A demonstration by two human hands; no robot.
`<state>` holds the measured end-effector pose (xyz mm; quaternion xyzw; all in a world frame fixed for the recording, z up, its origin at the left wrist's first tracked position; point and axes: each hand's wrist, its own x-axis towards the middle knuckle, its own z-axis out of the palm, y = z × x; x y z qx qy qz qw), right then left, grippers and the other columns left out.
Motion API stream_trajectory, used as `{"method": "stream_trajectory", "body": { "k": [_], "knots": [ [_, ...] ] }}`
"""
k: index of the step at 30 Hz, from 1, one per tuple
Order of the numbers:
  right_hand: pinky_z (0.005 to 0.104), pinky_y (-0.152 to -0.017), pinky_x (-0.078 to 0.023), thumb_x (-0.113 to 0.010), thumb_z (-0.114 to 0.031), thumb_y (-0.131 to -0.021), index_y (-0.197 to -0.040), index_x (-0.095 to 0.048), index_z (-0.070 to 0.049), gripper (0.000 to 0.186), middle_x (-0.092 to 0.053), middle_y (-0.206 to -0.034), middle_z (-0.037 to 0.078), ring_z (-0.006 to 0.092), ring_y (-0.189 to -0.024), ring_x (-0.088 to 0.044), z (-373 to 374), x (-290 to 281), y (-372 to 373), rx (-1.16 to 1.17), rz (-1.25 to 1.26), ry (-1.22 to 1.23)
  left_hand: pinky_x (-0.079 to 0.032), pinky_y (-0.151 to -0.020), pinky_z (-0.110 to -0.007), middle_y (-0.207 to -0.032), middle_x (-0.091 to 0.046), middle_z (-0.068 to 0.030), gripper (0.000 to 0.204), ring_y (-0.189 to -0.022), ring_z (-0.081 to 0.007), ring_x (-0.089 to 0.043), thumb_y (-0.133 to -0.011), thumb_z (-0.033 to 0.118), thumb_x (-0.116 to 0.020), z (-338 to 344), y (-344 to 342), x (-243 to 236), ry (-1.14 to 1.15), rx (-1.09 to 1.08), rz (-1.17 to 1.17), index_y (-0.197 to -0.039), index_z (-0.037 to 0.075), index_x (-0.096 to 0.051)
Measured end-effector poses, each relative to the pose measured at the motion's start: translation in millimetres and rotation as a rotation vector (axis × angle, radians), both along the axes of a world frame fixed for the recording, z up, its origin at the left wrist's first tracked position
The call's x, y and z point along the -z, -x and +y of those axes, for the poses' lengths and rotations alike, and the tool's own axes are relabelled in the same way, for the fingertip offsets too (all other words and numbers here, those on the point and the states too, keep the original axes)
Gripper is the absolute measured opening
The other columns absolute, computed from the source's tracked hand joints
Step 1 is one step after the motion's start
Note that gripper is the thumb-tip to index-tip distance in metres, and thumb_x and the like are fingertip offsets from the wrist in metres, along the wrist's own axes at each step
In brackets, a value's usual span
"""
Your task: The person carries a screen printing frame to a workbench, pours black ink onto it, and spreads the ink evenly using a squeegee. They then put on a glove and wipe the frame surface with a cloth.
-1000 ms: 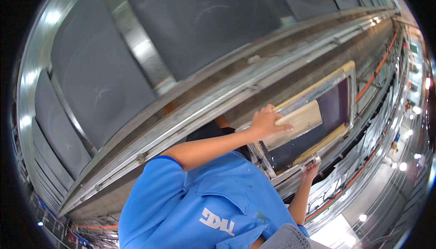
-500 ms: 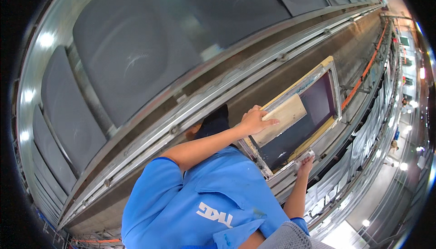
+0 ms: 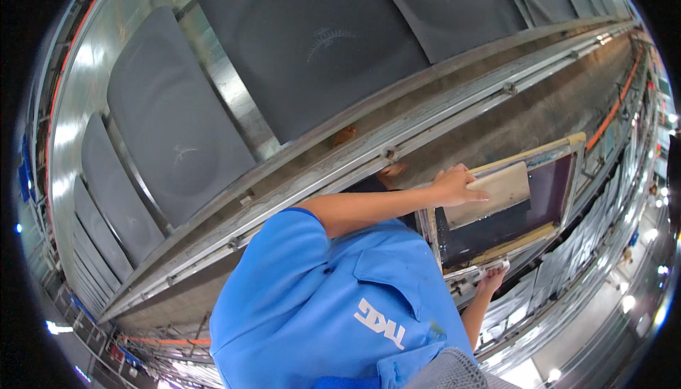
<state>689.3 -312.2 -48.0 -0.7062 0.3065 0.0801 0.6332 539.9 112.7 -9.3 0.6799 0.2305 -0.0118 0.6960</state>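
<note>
A screen-printing frame (image 3: 509, 250) is tilted in front of my body, with pale tape along its edges and dark mesh inside. Across the mesh lies a flat, pale squeegee (image 3: 496, 194). My left hand (image 3: 456, 185) grips the squeegee's near-left end at the frame's edge, thumb on top and fingers curled over the far side. My right hand (image 3: 491, 280) is closed around a whitish handle-like piece (image 3: 496, 267) on the frame's near side. Wet-looking dark ink (image 3: 461, 243) shows on the mesh below the squeegee.
Beyond a metal rail (image 3: 389, 155) runs a long table, with several dark grey fabric panels (image 3: 305, 41) laid in a row; some bear a faint, pale, curved print. A walkway floor (image 3: 525, 137) lies between. On the right are an orange bar (image 3: 617, 116) and silvery hanging sheets (image 3: 550, 275).
My view has swung, so the table, the frame and both hands sit further right and lower in the picture. Both hands keep their hold on the squeegee and the frame.
</note>
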Motion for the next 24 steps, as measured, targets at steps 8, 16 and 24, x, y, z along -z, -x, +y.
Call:
{"method": "stream_trajectory", "body": {
  "k": [8,16,24],
  "knots": [
    [0.0232,-0.051,-0.035,-0.042,-0.045,-0.102,-0.086,-0.051,-0.014,0.036,-0.044,-0.064,-0.005,0.009,-0.055,-0.036,29.9,-26.0,-163.0,-0.181,-0.03,0.068,-0.035,-0.095,-0.045,-0.124,-0.052,-0.0213,0.062,-0.118,-0.0359,-0.046,-0.075,0.065,-0.067,9.1,-89.0,-18.0,-0.027,-0.202,-0.005,-0.103,0.01,-0.074],
    [0.0243,-0.049,-0.035,-0.039,-0.05,-0.101,-0.081,-0.047,-0.015,0.042,-0.041,-0.065,-0.004,0.0091,-0.053,-0.035,135.1,-66.0,-197.0,-0.131,0.008,0.158,-0.034,-0.095,-0.044,-0.125,-0.05,-0.023,0.055,-0.117,-0.0365,-0.044,-0.078,0.059,-0.067,43.7,-105.0,-40.8,-0.01,-0.329,-0.069,-0.095,0.008,-0.074],
    [0.023,-0.048,-0.036,-0.037,-0.053,-0.101,-0.077,-0.043,-0.015,0.045,-0.038,-0.059,-0.005,0.0091,-0.049,-0.031,182.1,-78.0,-197.8,-0.089,0.042,0.311,-0.032,-0.096,-0.045,-0.131,-0.044,-0.0264,0.053,-0.118,-0.0381,-0.041,-0.079,0.059,-0.065,79.6,-96.3,-46.5,0.044,-0.318,-0.1,-0.093,0.008,-0.073]
  ]
}}
